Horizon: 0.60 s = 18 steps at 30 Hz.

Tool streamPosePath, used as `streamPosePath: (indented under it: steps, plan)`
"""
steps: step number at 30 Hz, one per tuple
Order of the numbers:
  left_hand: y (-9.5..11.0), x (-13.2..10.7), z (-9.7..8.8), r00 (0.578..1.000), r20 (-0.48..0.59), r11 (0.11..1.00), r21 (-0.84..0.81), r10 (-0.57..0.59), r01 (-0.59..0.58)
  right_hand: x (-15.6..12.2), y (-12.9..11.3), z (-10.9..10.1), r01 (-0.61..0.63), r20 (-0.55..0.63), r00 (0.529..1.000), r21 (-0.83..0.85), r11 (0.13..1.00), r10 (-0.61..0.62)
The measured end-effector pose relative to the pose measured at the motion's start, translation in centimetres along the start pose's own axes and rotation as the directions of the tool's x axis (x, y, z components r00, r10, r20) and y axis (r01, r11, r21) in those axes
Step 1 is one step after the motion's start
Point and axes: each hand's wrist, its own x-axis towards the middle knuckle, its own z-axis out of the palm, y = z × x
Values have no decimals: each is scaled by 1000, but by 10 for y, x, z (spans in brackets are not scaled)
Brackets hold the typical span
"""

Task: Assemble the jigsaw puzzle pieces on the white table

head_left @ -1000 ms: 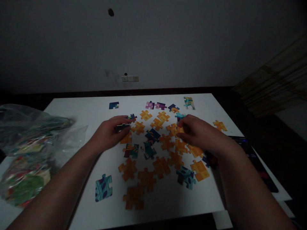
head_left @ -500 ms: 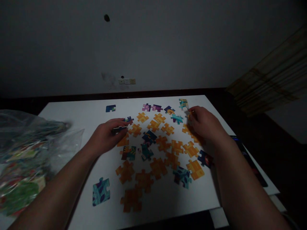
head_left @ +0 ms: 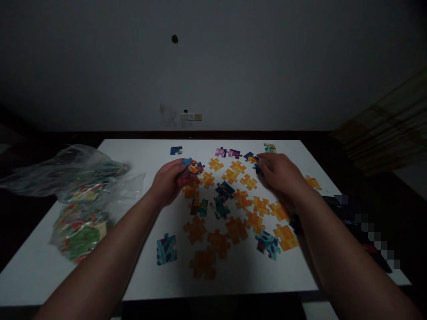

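Plastic bag [head_left: 83, 186] lies at bench [head_left: 140, 284] left edge. Left hand [head_left: 170, 182]: grip closed on a small puzzle piece [head_left: 191, 165] above the scattered orange pieces [head_left: 233, 213]. Right hand [head_left: 282, 175]: fingertips on a teal piece [head_left: 256, 167]; grip state unclear.

left side: I see plastic bags [head_left: 83, 195] blocking
centre: loose puzzle pieces [head_left: 233, 209] crowd it
near edge: bare white table [head_left: 233, 278], passable
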Motion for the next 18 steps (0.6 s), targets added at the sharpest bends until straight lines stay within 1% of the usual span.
streamPosePath:
  steps: [2, 3, 5, 9, 13, 16, 18]
  plan:
    - [-1, 0, -1, 1000, 17, 1000, -4, 6, -6, 17, -13, 5, 76, 126, 989, -9, 997, -74]
    - [-2, 0, -1, 1000, 27, 1000, -2, 7, -7, 26, -18, 7, 88, 178, 980, -19, 996, -83]
    - [-4, 0, -2, 998, 57, 1000, 0, 9, -9, 43, -23, 8, 61, 236, 971, -49, 997, -48]
    - [-7, 1, -3, 993, 119, 1000, -18, 15, -13, 67, -21, 4, -29, 254, 966, -80, 996, 48]
    - [-8, 1, -3, 990, 140, 999, -33, 9, -5, 72, -16, 1, -81, 264, 960, -72, 994, 97]
    - [-7, 1, -3, 989, 146, 1000, -24, -10, 14, 69, -15, -2, -76, 251, 964, -52, 996, 87]
    - [-7, 1, -3, 989, 144, 999, -18, -24, 27, 63, -18, -8, -31, 239, 970, -23, 999, 36]
